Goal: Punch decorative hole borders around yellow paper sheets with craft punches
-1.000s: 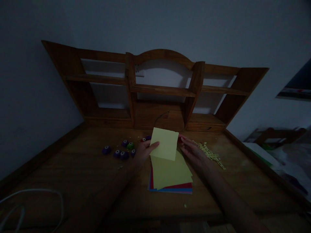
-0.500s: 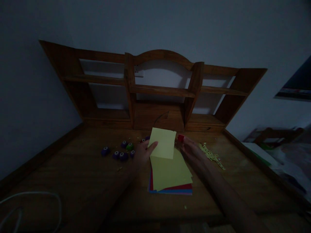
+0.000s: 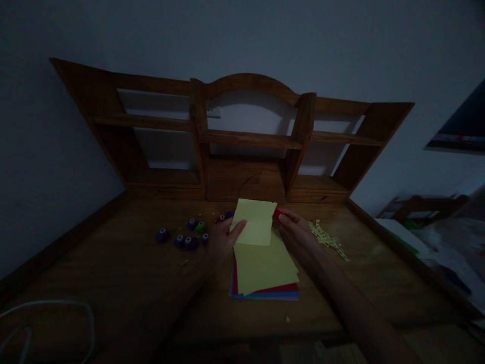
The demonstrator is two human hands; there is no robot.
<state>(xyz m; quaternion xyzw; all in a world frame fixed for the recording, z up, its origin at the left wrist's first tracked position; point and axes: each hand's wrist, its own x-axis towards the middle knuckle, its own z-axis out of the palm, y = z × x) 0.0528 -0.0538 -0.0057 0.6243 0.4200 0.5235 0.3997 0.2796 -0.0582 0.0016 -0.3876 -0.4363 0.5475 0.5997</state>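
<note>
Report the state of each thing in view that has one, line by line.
Left hand: closed on the yellow sheet.
Yellow sheet: held up, unfolded.
Right hand: closed on the red piece.
Red piece: at the sheet's right edge.
Paper stack: uneven, yellow on top.
Yellow strips: full of holes, heaped loosely.
Purple pieces: set down, scattered.
Green piece: set down among them.
White cable: looped.

Both forearms look bare and slender.
</note>
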